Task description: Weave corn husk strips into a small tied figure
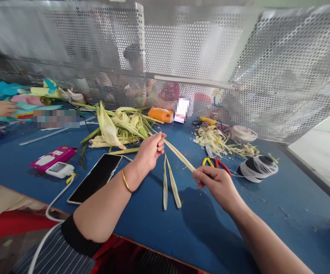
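Across the top of the frame, a perforated metal screen (pixel 196 49) is standing behind our blue bench (pixel 153 236). A heap of pale green husks (pixel 108 125) is lying above centre, with an orange packet (pixel 159 114) and a lit phone (pixel 181 111) just right of it. Left of centre, our left forearm is partly covering a dark phone (pixel 98 177). At right, husk scraps (pixel 213 140) are lying near a tool with yellow and red handles (pixel 217 163) and a spool of white thread (pixel 258 169). Another person's hand (pixel 5 109) is showing at the far left. Our left hand (pixel 152 149), fingers curled in, is pinching a pale husk strip (pixel 179 153) at centre; our right hand (pixel 214 183) is pinching its lower end between thumb and fingers. Two narrow strips (pixel 173 182) are pointing downward below the left hand. At upper left a whitish cup (pixel 79 99) is standing, and we are not seeing its contents clearly
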`<state>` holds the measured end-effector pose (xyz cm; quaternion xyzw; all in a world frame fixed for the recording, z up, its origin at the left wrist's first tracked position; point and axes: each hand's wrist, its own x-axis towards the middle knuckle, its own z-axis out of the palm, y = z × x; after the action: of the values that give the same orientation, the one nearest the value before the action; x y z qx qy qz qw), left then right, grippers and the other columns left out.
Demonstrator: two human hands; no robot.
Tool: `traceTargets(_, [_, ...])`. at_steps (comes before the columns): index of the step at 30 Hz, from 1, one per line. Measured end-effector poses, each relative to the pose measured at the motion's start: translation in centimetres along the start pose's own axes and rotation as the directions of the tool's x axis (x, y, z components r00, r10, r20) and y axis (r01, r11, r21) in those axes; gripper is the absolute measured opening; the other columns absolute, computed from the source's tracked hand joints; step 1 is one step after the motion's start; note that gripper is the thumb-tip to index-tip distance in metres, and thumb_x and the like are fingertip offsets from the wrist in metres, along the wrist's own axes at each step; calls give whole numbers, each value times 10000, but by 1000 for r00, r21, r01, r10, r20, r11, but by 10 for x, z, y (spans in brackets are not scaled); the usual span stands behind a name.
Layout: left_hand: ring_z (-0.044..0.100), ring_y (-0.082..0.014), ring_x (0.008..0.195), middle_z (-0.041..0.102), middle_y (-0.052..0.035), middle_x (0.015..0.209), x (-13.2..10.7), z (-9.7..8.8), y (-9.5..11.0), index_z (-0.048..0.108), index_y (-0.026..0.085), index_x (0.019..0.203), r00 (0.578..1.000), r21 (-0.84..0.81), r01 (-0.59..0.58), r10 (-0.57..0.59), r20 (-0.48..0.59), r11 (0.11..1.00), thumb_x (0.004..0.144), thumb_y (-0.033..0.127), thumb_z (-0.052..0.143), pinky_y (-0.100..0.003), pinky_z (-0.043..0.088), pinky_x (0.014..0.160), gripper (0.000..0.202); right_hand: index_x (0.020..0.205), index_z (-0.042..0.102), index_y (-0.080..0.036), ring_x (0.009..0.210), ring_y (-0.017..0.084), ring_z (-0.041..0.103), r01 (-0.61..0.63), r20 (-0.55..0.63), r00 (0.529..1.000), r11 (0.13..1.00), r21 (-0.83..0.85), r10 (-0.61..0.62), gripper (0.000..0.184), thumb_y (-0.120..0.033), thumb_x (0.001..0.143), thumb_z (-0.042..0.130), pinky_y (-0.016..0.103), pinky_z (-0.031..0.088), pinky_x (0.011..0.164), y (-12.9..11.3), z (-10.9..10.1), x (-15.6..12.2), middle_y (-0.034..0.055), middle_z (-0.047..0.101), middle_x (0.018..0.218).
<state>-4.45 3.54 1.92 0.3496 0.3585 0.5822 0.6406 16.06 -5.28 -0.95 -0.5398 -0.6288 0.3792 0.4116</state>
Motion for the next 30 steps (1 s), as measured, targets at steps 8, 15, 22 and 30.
traceTargets(8, [449, -39, 503, 546, 43, 656, 0, 1, -5, 617, 166, 774, 948, 47, -107, 116, -296, 993, 762, 293, 733, -180, 369, 499, 172, 708, 701, -168, 519, 144, 556, 27, -144, 989, 993, 113, -11, 374, -529, 796, 656, 269, 458, 525, -3, 0, 2, 15, 597, 574])
traceTargets(15, [433, -90, 570, 580, -4, 639, -42, 30, -30, 764, 146, 828, 899, 387, 84, -238, 367, 918, 700, 438, 752, -244, 337, 551, 318, 674, 659, -175, 526, 138, 540, -1, -123, 992, 983, 181, 23, 352, -501, 805, 656, 268, 449, 532, -3, 12, -1, 4, 575, 589])
traceTargets(22, [484, -100, 623, 634, -24, 678, -43, 31, -39, 775, 153, 785, 929, 289, 192, -269, 255, 938, 712, 328, 749, -246, 351, 600, 191, 677, 623, -183, 573, 147, 558, 3, -120, 993, 987, 160, 16, 357, -503, 836, 613, 271, 454, 577, -1, 16, -2, 11, 592, 644])
traceTargets(30, [618, -115, 739, 727, -72, 891, -21, 15, -15, 748, 157, 777, 974, 169, 186, -204, 101, 968, 788, 323, 720, -259, 464, 720, 168, 703, 600, -218, 540, 135, 513, 4, 163, 981, 833, -554, 103, 214, -402, 793, 660, 244, 300, 515, -9, 36, -19, -18, 622, 607])
